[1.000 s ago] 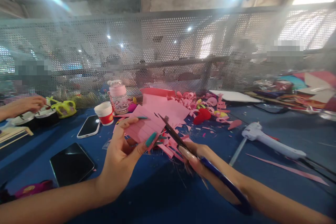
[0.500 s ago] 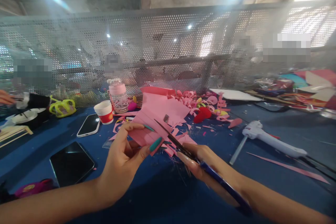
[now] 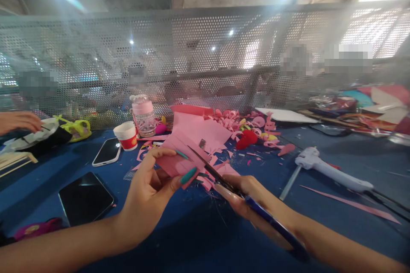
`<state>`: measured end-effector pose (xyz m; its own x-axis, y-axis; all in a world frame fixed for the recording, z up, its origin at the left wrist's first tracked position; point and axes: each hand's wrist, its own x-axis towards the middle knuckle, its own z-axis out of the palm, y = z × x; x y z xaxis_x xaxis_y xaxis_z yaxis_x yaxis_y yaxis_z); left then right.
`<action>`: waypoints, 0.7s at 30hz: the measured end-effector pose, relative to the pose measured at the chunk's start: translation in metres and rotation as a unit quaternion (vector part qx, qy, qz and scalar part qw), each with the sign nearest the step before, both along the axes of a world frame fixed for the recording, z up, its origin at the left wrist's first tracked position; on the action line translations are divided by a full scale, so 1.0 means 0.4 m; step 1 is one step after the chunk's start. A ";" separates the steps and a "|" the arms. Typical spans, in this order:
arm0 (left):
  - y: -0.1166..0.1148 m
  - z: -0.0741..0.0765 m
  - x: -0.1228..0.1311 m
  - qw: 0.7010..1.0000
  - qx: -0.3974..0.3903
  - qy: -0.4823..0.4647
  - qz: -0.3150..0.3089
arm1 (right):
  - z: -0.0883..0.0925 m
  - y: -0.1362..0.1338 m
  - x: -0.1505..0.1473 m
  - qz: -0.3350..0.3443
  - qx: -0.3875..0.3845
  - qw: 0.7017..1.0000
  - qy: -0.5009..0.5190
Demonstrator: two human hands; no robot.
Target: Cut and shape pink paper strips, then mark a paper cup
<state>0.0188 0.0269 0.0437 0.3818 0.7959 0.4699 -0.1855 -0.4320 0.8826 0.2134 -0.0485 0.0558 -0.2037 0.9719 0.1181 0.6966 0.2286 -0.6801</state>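
Observation:
Between the thumb and fingers of my left hand is a folded piece of pink paper. My right hand grips dark scissors with blue handles, whose blades point up and left along the paper's right edge. Whether the blades touch the paper is hard to tell. Behind the held piece lie larger pink sheets, and pink scraps are scattered under and beside the scissors.
A paper cup, a pink-topped bottle and two phones stand or lie at left. To the right are a glue gun and a pink strip. Another person's hand is at far left.
The other person's hand at far left has come further into view, and the black item beside it has shifted. My hands, the paper and the scissors have hardly moved.

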 end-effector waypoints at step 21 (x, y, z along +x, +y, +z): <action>-0.001 0.003 0.002 1.000 -0.013 0.001 0.008 | 0.002 0.001 -0.007 -0.005 -0.039 0.997 0.071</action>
<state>0.0196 0.0266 0.0449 0.3690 0.8142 0.4483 -0.1772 -0.4118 0.8939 0.2104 -0.0482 0.0566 -0.1809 0.9811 0.0691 0.5937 0.1649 -0.7876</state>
